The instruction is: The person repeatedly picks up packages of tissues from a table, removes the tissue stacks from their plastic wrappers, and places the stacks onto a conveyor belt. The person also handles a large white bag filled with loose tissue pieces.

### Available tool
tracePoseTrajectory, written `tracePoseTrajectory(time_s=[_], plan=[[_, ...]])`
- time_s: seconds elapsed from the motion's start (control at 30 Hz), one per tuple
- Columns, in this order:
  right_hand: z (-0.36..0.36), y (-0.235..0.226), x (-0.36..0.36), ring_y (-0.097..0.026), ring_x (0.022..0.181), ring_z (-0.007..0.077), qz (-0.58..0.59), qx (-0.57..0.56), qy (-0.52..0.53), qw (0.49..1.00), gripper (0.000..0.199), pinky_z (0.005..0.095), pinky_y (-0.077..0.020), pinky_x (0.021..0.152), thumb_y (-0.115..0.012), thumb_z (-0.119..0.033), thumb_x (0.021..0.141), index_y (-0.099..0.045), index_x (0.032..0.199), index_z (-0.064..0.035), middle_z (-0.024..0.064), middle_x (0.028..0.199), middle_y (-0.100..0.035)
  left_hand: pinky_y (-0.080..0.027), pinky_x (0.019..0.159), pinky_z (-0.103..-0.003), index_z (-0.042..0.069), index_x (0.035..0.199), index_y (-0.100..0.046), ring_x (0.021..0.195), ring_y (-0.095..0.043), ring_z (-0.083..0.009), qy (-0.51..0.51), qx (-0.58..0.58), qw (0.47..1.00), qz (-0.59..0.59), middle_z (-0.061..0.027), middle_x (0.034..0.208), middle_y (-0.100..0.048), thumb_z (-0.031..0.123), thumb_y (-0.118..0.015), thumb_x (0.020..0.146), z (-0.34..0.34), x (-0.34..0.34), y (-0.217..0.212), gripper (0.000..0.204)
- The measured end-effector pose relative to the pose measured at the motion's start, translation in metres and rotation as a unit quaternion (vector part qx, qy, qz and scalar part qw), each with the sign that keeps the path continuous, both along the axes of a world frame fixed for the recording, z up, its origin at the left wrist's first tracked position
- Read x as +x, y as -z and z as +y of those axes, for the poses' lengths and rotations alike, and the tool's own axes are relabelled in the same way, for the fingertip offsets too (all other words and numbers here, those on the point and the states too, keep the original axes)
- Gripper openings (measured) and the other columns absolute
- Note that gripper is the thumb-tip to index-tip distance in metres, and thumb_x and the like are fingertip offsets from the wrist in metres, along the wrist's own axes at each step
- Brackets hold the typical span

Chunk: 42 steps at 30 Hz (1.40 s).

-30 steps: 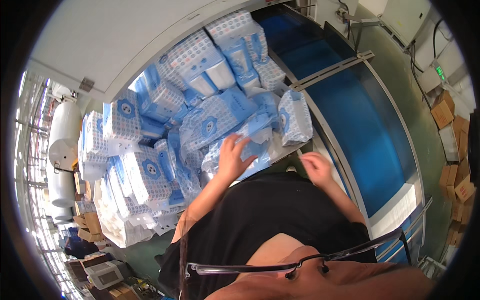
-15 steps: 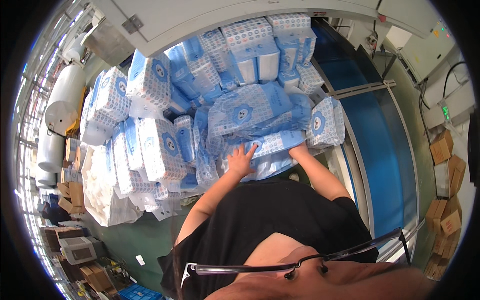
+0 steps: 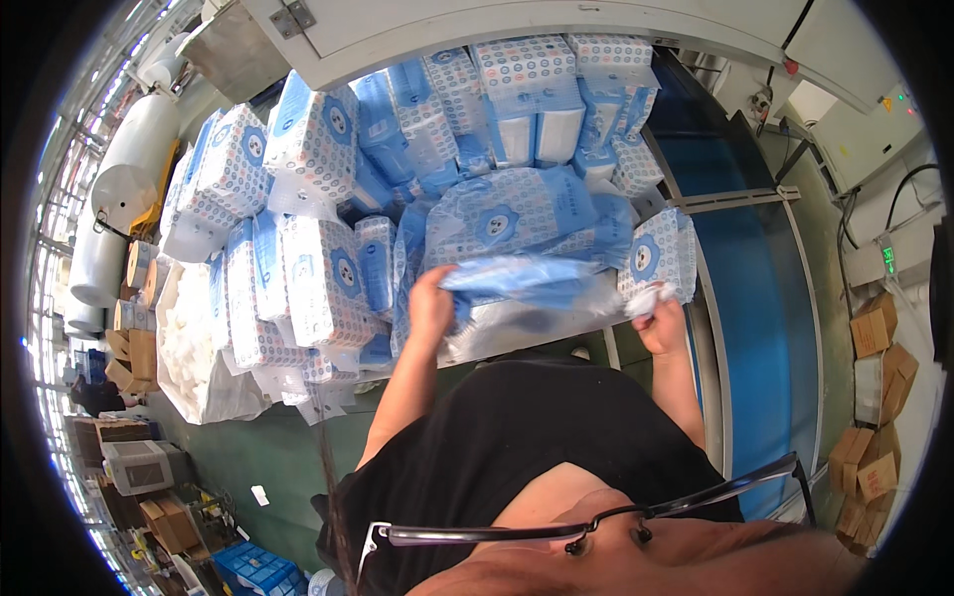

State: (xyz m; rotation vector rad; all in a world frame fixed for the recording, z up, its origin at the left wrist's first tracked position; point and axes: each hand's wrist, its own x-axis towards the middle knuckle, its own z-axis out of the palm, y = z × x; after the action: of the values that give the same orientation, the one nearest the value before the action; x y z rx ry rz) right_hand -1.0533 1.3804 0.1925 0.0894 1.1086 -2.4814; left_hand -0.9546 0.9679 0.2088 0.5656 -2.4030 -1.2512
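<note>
My left hand [image 3: 432, 306] is closed on the left end of a blue-and-white printed plastic bag [image 3: 527, 281], which is blurred by motion. At the bag's other end, my right hand [image 3: 663, 326] pinches a crumpled white bit [image 3: 648, 298]; whether it belongs to the same bag I cannot tell. Just beyond lies a large clear-and-blue bag [image 3: 507, 211] with a round animal print, its film slack and wrinkled. Below the stretched bag shows a pale, shiny surface [image 3: 527, 326]. Close to my right hand stands a printed pack [image 3: 658, 253].
Plastic-wrapped white-and-blue packs [image 3: 323, 283] are piled left and behind. A blue conveyor belt [image 3: 760, 328] runs along the right, with cardboard boxes [image 3: 879, 467] past it. A white cabinet [image 3: 437, 30] overhangs the far side. A sack of white material [image 3: 194, 348] stands left.
Both hands have risen off the bag's front, my left hand moving left and my right hand moving right. The blue-and-white plastic is now lifted and stretched between them.
</note>
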Motion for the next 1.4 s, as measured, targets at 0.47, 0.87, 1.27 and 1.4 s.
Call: tracePoseTrajectory(time_s=[0.47, 0.87, 1.27, 1.4], plan=[[-0.024, 0.006, 0.014, -0.062, 0.082, 0.0176, 0.021, 0.055, -0.072, 0.996, 0.030, 0.0315, -0.0484, 0.077, -0.054, -0.030, 0.097, -0.062, 0.087, -0.0033, 0.0067, 0.086, -0.063, -0.020, 0.115, -0.056, 0.014, 0.154, -0.021, 0.144, -0.015, -0.0492, 0.142, -0.303, 0.937, -0.104, -0.0311, 0.156, -0.015, 0.055, -0.088, 0.052, 0.017, -0.129, -0.027, 0.129], [0.008, 0.046, 0.053, -0.059, 0.085, 0.0120, -0.045, 0.222, -0.082, 0.971, 0.015, 0.0276, -0.0455, 0.077, -0.064, -0.017, 0.093, -0.060, 0.100, -0.0049, 0.0030, 0.091, -0.063, -0.049, 0.094, -0.046, 0.019, 0.151, -0.016, 0.115, -0.057, -0.0412, 0.144, -0.154, 0.921, -0.327, -0.0247, 0.134, -0.051, 0.039, -0.088, 0.058, 0.063, -0.115, 0.108, 0.119], [0.007, 0.073, 0.049, -0.060, 0.087, 0.0131, -0.019, 0.205, -0.056, 0.977, 0.020, 0.0284, -0.0468, 0.078, -0.066, -0.014, 0.091, -0.060, 0.107, -0.0055, 0.0030, 0.096, -0.063, -0.048, 0.068, -0.047, 0.011, 0.083, -0.065, 0.075, -0.060, -0.0330, 0.118, -0.226, 0.957, 0.139, -0.0094, 0.076, -0.059, 0.020, -0.064, 0.073, 0.073, -0.021, 0.069, 0.014], [-0.030, 0.051, 0.045, -0.058, 0.098, 0.0139, 0.053, 0.233, -0.068, 0.969, 0.042, 0.0282, -0.0480, 0.081, -0.064, -0.006, 0.087, -0.050, 0.127, -0.0052, 0.0070, 0.115, -0.058, -0.050, 0.081, -0.042, 0.011, 0.112, -0.068, 0.100, -0.063, -0.0253, 0.201, 0.180, 0.963, 0.012, -0.0124, 0.109, -0.066, 0.031, -0.065, 0.080, 0.060, 0.003, 0.011, 0.038]])
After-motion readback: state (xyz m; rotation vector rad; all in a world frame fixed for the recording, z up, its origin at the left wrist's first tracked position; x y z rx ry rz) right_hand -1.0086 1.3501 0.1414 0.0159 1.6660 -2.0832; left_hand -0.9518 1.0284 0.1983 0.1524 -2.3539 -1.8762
